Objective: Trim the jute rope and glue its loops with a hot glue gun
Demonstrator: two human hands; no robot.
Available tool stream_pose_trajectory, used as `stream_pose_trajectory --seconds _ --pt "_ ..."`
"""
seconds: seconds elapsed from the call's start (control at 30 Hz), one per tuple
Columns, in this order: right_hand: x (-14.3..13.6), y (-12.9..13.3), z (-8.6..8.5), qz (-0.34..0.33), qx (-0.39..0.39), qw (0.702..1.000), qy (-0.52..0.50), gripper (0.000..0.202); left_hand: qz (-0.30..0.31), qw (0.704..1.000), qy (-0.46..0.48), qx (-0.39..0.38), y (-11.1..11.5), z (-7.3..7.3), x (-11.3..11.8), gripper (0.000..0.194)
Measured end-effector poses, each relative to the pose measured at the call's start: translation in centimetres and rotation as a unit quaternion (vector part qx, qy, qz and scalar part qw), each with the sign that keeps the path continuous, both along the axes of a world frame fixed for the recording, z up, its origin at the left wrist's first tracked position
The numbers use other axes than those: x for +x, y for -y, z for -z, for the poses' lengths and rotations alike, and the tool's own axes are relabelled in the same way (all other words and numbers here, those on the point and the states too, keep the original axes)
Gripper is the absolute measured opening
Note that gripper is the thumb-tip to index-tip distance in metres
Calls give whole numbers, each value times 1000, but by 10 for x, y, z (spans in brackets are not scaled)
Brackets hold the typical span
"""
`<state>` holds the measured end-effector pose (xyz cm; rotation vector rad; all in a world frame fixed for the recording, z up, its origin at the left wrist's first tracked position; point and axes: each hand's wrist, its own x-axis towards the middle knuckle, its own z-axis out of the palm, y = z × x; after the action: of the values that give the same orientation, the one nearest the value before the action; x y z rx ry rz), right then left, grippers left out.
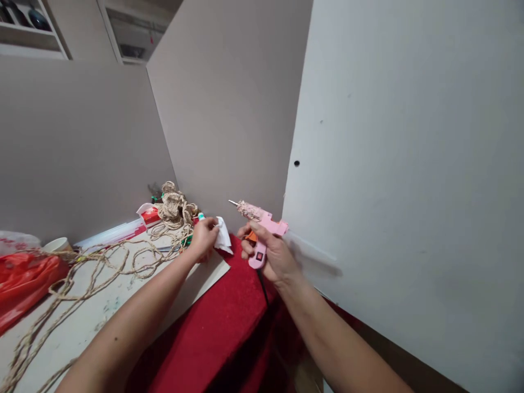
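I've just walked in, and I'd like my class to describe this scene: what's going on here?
A person's right hand grips a pink plastic glue gun with an orange trigger, its metal nozzle pointing up and to the left. The left hand is at a crumpled white sheet; whether it grips it is unclear. Beside that hand lies a tangled heap of tan braided rope, with loose strands trailing across the pale, stained tabletop.
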<state>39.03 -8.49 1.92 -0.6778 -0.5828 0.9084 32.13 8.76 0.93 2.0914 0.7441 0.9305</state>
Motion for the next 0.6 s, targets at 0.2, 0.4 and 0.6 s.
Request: stream_pose_trajectory --seconds 0.2,0.4,0.6 --pt "-40 -6 29 -113 -75 989 59 32 -58 989 122 -67 7 -29 -84 12" --pt "-74 -31 -3 -135 -60 984 102 30 -125 972 189 -61 16 -36 -180 21" --pt "-111 -69 -47 -177 -37 974 139 26 -212 953 212 -34 -7 -38 -248 19"
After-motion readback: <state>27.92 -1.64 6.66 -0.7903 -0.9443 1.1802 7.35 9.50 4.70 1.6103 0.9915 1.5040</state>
